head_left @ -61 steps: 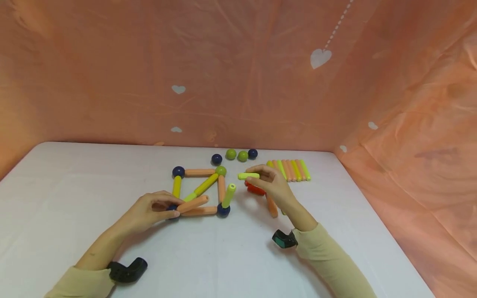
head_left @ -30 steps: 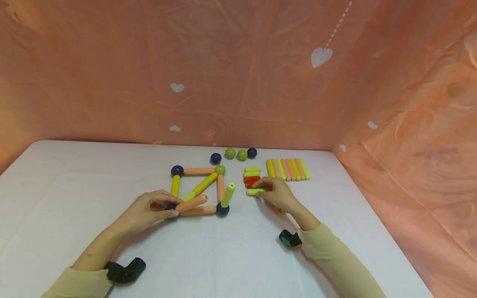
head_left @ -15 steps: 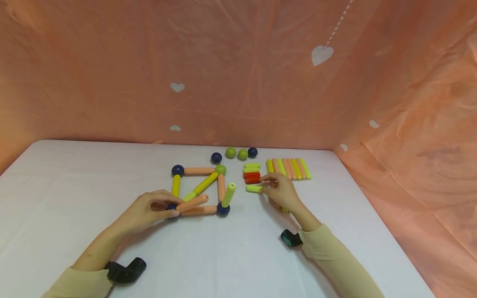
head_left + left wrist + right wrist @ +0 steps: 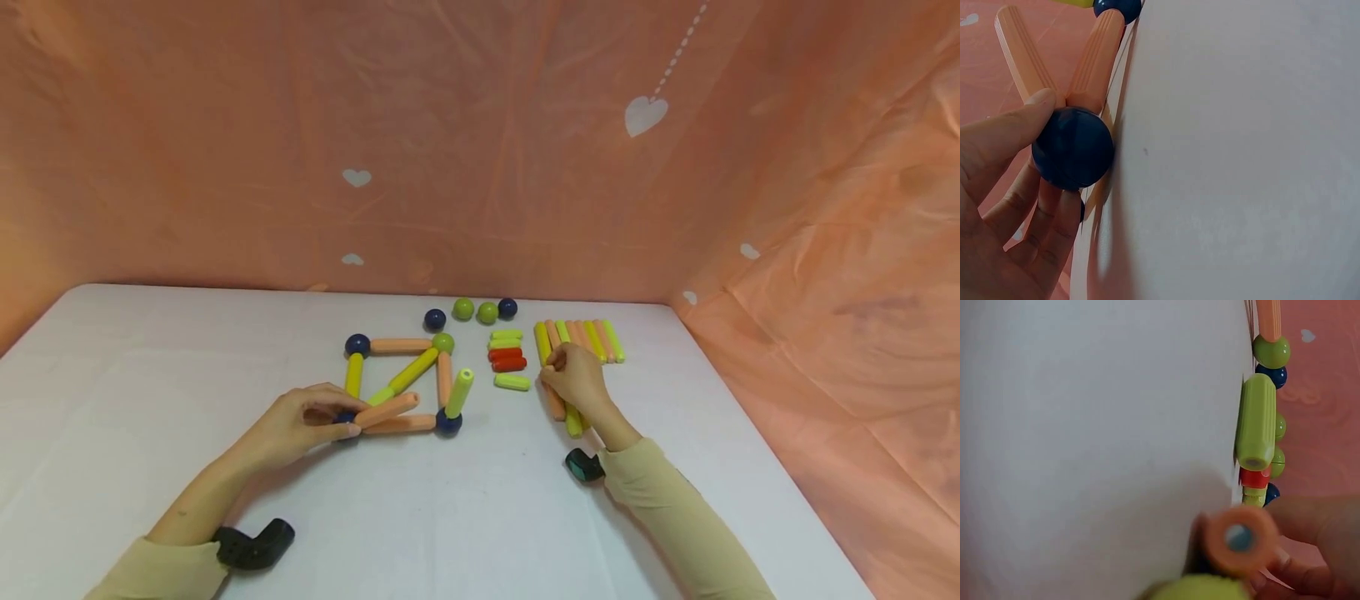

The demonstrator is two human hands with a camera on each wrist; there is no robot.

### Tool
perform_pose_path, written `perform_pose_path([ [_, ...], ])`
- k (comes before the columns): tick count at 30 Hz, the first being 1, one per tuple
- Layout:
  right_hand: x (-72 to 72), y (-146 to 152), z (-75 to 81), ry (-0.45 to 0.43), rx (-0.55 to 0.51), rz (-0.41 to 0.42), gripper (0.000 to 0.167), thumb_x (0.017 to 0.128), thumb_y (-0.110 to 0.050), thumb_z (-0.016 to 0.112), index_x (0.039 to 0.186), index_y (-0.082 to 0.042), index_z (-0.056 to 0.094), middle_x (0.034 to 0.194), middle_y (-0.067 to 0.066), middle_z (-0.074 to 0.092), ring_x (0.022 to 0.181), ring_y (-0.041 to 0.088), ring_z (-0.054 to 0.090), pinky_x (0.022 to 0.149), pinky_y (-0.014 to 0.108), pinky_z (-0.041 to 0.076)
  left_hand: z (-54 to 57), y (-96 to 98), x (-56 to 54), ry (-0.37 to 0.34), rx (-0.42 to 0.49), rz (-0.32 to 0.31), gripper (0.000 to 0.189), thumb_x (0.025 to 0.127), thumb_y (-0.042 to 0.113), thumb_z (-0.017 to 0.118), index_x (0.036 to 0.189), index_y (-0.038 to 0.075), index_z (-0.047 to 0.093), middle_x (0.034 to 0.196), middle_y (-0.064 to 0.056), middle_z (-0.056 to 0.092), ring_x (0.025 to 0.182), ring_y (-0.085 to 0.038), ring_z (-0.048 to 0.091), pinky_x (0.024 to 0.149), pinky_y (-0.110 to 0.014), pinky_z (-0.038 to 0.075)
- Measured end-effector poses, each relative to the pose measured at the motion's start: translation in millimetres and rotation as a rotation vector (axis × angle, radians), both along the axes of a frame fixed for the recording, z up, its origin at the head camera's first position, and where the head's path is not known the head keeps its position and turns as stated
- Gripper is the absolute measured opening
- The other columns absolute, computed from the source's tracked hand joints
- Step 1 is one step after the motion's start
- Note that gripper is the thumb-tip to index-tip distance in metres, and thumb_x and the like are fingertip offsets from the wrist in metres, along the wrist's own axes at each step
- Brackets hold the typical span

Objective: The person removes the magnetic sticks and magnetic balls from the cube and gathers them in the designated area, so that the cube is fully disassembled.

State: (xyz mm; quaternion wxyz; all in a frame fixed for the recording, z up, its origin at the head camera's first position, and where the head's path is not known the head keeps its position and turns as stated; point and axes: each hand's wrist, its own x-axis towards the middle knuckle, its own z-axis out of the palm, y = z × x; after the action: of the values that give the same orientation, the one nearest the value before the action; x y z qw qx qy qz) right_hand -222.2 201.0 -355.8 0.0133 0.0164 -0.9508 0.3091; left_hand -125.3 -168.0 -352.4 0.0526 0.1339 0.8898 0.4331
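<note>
My left hand (image 4: pixel 300 421) holds a dark blue ball (image 4: pixel 1072 149) at the near left corner of a flat frame of rods and balls. From that ball an orange rod (image 4: pixel 387 410) slants upward, and my thumb touches its base. Another orange rod (image 4: pixel 405 424) runs right to a dark blue ball (image 4: pixel 448 421), which bears an upright light green rod (image 4: pixel 459 393). To the right, my right hand (image 4: pixel 581 379) pinches the far end of a long orange rod (image 4: pixel 556 406). Beside it lies a yellow-green rod (image 4: pixel 573 421); the hand hides parts of both.
Short light green and red rods (image 4: pixel 509 364) lie between the frame and my right hand. Behind that hand is a row of long rods (image 4: pixel 600 340). Several loose green and blue balls (image 4: pixel 463 308) sit near the table's (image 4: pixel 225 333) back edge, before an orange cloth (image 4: pixel 480 150).
My right hand set a short light green rod down below the red ones, let go and moved right to the long rods. My left hand stays on the blue ball.
</note>
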Motion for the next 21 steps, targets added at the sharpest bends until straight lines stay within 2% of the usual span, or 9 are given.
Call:
perform_pose_path([
  [3, 2.3, -1, 0.5, 0.006, 0.008, 0.005, 0.016, 0.079, -0.008, 0.070, 0.090, 0.002, 0.066, 0.074, 0.009, 0.062, 0.069, 0.020, 0.054, 0.059, 0.024, 0.041, -0.4, 0.3, 0.0, 0.009, 0.004, -0.014, 0.026, 0.085, 0.023, 0.074, 0.108, 0.012, 0.072, 0.100, 0.001, 0.065, 0.093, -0.015, 0.056, 0.082, -0.028, 0.050],
  [7, 7.1, -1, -1.0, -0.019, 0.007, 0.060, 0.018, 0.080, -0.010, 0.070, 0.093, 0.002, 0.068, 0.073, 0.008, 0.060, 0.067, 0.019, 0.052, 0.058, 0.024, 0.040, -0.5, 0.7, 0.3, 0.007, 0.011, -0.015, 0.026, 0.085, 0.023, 0.074, 0.108, 0.012, 0.072, 0.100, 0.001, 0.065, 0.093, -0.015, 0.056, 0.082, -0.026, 0.051],
  [14, 14.2, 6, 0.3, -0.051, 0.011, 0.080, 0.016, 0.083, -0.011, 0.069, 0.093, 0.001, 0.069, 0.079, 0.008, 0.064, 0.073, 0.019, 0.055, 0.062, 0.024, 0.044, 0.4, -0.5, 0.4, -0.016, 0.000, 0.002, 0.025, 0.085, 0.024, 0.074, 0.108, 0.014, 0.073, 0.101, 0.001, 0.064, 0.095, -0.017, 0.056, 0.083, -0.027, 0.050],
  [18, 15.2, 14, 3.7, -0.070, 0.023, 0.150, 0.018, 0.084, -0.011, 0.070, 0.096, 0.003, 0.069, 0.080, 0.009, 0.064, 0.072, 0.018, 0.055, 0.062, 0.025, 0.045, 0.8, -1.5, 0.3, -0.024, -0.004, 0.009, 0.026, 0.085, 0.024, 0.074, 0.108, 0.014, 0.072, 0.102, 0.000, 0.064, 0.096, -0.018, 0.056, 0.083, -0.027, 0.050],
  [21, 17.0, 16, 7.5, -0.047, 0.037, 0.189, 0.020, 0.085, -0.012, 0.070, 0.100, 0.002, 0.070, 0.089, 0.011, 0.066, 0.079, 0.020, 0.058, 0.068, 0.030, 0.049, -0.1, -0.8, 0.1, -0.025, 0.012, 0.004, 0.026, 0.084, 0.023, 0.074, 0.108, 0.013, 0.072, 0.102, -0.001, 0.064, 0.095, -0.017, 0.056, 0.082, -0.029, 0.049],
])
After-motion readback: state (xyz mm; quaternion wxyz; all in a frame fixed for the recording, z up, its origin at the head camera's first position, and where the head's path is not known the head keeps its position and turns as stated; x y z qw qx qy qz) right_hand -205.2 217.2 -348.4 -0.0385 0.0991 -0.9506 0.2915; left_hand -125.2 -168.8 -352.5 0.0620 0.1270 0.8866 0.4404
